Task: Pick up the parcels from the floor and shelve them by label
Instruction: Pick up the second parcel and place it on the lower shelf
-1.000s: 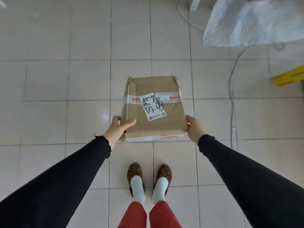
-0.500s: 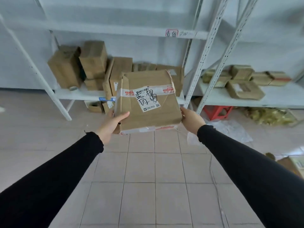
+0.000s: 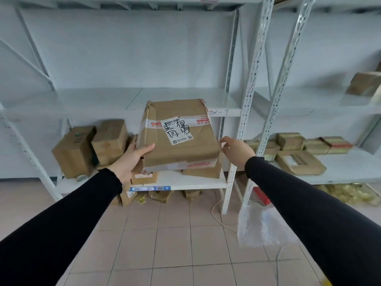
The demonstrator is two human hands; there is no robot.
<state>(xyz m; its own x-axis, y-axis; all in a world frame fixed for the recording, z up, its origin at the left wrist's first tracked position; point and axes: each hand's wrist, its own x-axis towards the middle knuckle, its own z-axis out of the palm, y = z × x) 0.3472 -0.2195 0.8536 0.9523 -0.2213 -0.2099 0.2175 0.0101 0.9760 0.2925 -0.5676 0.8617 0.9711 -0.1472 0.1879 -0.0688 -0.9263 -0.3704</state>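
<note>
A brown cardboard parcel (image 3: 177, 133) with a white label and black handwriting is held up in front of the white shelving. My left hand (image 3: 132, 159) grips its lower left corner, thumb on top. My right hand (image 3: 237, 149) is just off the parcel's right edge, fingers spread, holding nothing. Behind the parcel is a bare middle shelf (image 3: 115, 104) marked "200-7" on its front edge. The low shelf (image 3: 185, 181) below carries several cardboard boxes (image 3: 90, 147).
White slotted uprights (image 3: 247, 104) divide the shelf bays. The right bay holds several flat parcels (image 3: 300, 162). A clear plastic bag (image 3: 261, 228) and a white cable (image 3: 218, 217) lie on the tiled floor, with more packets under the shelves.
The view has risen from the floor to the shelves and come closer. The parcel is lifted toward the middle shelf. My right hand has come off the parcel's side.
</note>
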